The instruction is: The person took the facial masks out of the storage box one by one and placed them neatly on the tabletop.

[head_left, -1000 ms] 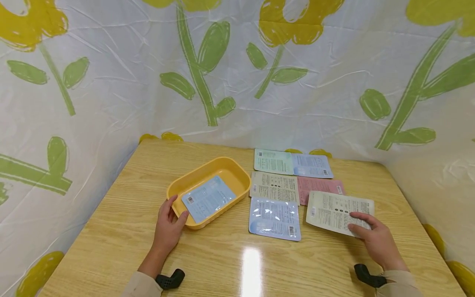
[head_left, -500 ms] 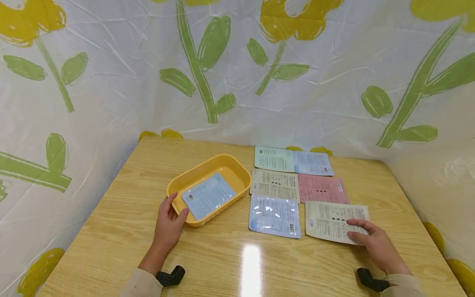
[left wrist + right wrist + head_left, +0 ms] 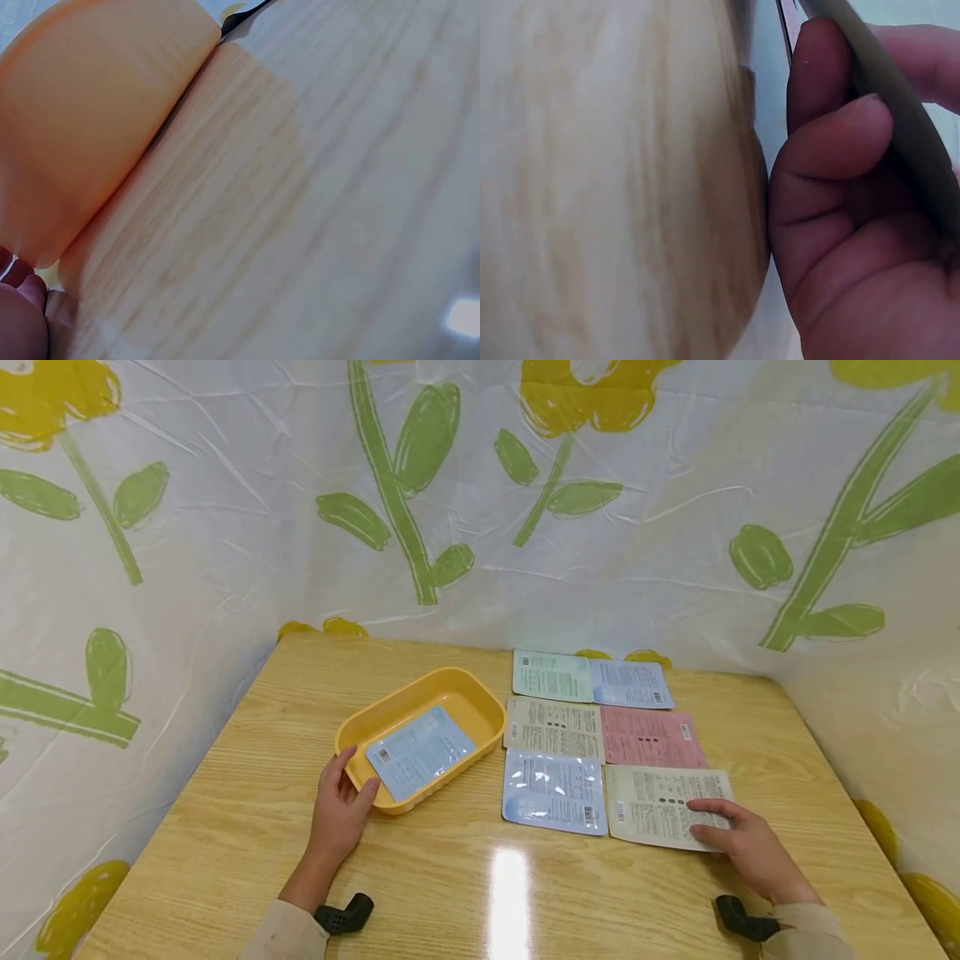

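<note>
My left hand [image 3: 339,810] holds the near-left corner of a yellow tray [image 3: 480,692], fingers and thumb at its rim. A light-blue sheet mask packet [image 3: 422,753] lies flat inside the tray. My right hand [image 3: 757,847] pinches the right edge of a cream sheet mask packet [image 3: 652,806], low over the table at the right end of the front row. In the right wrist view, curled fingers [image 3: 840,142] sit under that packet, seen edge-on. Left of it lies a shiny blue packet [image 3: 553,793]. The left wrist view shows the tray's outer wall [image 3: 97,112] and part of a finger.
Behind the front row lie another cream packet [image 3: 555,727] and a pink packet [image 3: 648,735]. Farther back are a green packet [image 3: 551,677] and a blue packet [image 3: 630,683]. The wooden table [image 3: 435,877] meets a flower-print cloth [image 3: 637,568] at the back.
My right hand has brought the cream packet down and then left, until it lies close beside the shiny blue one. The left hand and the tray stay in place.
</note>
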`<state>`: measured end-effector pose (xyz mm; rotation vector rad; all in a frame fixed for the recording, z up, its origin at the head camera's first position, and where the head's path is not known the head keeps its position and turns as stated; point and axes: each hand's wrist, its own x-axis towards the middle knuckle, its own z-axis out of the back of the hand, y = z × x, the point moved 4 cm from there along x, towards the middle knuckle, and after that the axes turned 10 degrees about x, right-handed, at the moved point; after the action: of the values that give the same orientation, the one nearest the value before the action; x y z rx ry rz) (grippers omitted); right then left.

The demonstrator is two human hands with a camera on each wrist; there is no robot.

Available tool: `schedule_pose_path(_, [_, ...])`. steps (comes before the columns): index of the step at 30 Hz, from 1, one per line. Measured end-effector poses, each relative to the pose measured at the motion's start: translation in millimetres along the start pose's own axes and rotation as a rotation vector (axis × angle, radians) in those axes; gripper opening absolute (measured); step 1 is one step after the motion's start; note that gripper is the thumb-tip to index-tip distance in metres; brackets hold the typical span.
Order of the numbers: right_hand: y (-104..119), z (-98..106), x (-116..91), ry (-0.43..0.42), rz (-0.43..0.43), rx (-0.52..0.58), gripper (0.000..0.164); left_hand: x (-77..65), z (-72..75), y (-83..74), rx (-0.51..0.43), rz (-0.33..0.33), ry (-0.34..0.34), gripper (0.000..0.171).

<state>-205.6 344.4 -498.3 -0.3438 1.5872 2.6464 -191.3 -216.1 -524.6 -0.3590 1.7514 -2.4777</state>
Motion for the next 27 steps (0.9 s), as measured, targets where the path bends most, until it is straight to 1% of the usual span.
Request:
schedule_pose_path(3, [1, -1, 1, 0.015, -0.019, -0.014, 0.051, -0.1, -0.1, -3.2, -0.018, -0.015, 0.005, 0.060])
schedule_pose_path(9, [10, -3, 2, 0.017, -0.004, -0.123, 0.053, -0.4, 0.3, -4.1, -0.018, -0.012, 0.010, 0.061])
schedule_pose_path(13, [14, -5, 3, 0.021, 0.013, -0.136, 0.056, 1.0, 0.3, -1.7, -0.007, -0.012, 0.008, 0.061])
schedule_pose_path(18, [15, -5, 4, 0.021, 0.000, -0.151, 0.062, 2.2, 0.1, 0.1, 0.000, -0.014, 0.013, 0.062])
schedule_pose_path(22, [16, -4, 5, 0.017, -0.008, -0.184, 0.065, 1.8, 0.1, -0.1, 0.004, -0.012, 0.016, 0.062])
schedule_pose_path(27, [16, -3, 5, 0.021, -0.038, -0.229, 0.074, 0.6, 0.0, 1.3, -0.009, -0.006, 0.015, 0.062])
